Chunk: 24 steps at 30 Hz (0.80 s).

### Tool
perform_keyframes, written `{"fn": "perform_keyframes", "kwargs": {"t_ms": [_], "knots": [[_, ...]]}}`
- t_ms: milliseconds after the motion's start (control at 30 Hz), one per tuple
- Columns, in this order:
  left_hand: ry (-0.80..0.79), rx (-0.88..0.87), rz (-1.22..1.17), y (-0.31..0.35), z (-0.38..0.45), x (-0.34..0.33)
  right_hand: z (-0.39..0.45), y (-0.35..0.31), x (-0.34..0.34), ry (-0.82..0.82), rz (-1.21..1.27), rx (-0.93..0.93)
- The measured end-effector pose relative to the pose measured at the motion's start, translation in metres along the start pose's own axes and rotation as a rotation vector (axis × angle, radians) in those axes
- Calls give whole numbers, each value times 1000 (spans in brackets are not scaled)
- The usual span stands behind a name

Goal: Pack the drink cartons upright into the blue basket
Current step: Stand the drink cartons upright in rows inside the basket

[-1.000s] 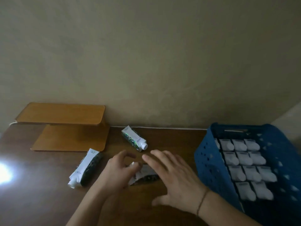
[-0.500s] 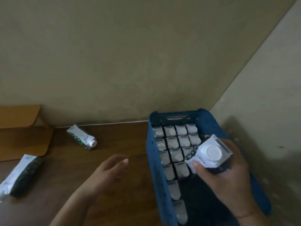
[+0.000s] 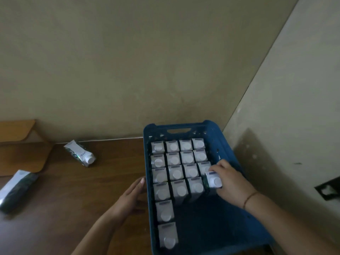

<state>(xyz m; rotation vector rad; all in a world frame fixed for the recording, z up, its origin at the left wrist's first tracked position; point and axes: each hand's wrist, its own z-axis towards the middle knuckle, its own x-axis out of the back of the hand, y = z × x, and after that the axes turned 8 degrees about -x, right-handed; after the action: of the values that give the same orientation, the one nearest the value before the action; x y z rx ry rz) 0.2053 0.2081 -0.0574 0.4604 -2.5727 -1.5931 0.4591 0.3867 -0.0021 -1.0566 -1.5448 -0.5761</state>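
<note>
Two white-and-green drink cartons (image 3: 14, 190) (image 3: 80, 152) lay flat on the brown bench (image 3: 73, 199), well left of the left hand (image 3: 131, 196), which was open, fingers against the blue plastic basket (image 3: 147, 153) wall. Right hand (image 3: 230, 183) gripped an upright white-capped carton (image 3: 213, 181), cap up, at the fourth row's right-end slot.

Dark brown wooden table (image 3: 77, 196) set against beige wall, in room corner. Blue basket (image 3: 228, 155) stood on right part of table, far end near wall. Two drink cartons laid flat on bare wood left of basket: one (image 3: 80, 152) near wall, white cap turned toward viewer; other (image 3: 15, 188) at left edge. Light wooden stand (image 3: 22, 157) placed at far left.
</note>
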Motion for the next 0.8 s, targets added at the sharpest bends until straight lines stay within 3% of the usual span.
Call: {"fn": "perform_keyframes", "kwargs": {"t_ms": [267, 500, 700, 800], "knots": [[65, 1, 9, 3, 1, -11, 15, -13, -31, -67, -186, -78], [193, 85, 47, -13, -3, 15, -9, -49, 10, -112, -427, -74], [413, 36, 183, -31, -24, 84, -8, -161, 44, 183, -180, 267], [498, 40, 232, -40, -37, 126, 8, -230, 29, 145, -142, 389]]}}
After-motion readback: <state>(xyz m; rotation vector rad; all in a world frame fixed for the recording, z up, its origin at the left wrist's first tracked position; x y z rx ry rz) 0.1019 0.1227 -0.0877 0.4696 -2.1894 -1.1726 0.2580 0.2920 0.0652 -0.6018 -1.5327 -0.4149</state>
